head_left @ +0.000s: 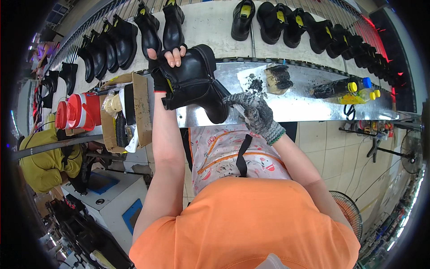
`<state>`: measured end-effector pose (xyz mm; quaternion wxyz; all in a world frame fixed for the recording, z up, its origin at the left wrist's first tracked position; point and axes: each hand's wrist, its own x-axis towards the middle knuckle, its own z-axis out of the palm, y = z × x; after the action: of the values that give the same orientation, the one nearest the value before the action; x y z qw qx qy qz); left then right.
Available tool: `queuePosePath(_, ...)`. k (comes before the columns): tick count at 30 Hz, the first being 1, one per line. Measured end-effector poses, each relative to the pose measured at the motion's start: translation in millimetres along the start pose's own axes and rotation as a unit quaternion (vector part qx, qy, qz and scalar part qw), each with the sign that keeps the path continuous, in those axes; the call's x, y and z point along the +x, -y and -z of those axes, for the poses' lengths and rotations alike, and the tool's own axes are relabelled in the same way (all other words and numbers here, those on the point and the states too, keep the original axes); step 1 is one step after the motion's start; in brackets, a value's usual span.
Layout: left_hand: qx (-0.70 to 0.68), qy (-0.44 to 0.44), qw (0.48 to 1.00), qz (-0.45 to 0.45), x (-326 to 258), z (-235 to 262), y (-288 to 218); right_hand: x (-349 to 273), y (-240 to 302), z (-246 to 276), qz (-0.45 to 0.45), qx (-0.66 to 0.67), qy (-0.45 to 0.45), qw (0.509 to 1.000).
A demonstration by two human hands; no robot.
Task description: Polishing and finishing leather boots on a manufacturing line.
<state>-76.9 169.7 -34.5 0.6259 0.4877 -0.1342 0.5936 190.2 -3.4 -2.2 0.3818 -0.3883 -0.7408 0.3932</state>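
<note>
Red plastic containers (91, 110) at left, a cardboard box (143, 107) just beside them, a person (47, 154) in an olive top farther left, a grey cabinet (109, 204) with blue panels near left, capped bottles (331, 88) at right, a caged fan (349, 207) near right

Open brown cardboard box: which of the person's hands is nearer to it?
Left. The left hand is just up and right of the box, holding the shiny black leather boot; the grey-gloved right hand is farther right, past the boot.

You are in a footwear workshop, judging by the rows of black boots (122, 42) along the pale conveyor-like bed (207, 24) beyond your metal worktop (295, 105).
</note>
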Motion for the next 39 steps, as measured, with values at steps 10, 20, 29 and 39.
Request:
queuePosePath(10, 0.003, -0.064, 0.996, 0.057, -15, 21, -15, -3, -4, 10, -0.099, 0.113, 0.064, 0.987)
queuePosePath(20, 0.021, -0.186, 0.978, 0.087, -19, 33, -18, -28, -35, 22, -0.149, 0.193, 0.087, 0.966)
queuePosePath(29, 0.069, -0.223, 0.966, 0.11, -28, 83, -15, -52, -60, 19, -0.34, 0.537, 0.036, 0.771)
queuePosePath(39, 0.606, -0.349, 0.713, 0.056, -37, 53, 17, -50, -60, 15, -0.367, 0.572, -0.111, 0.725)
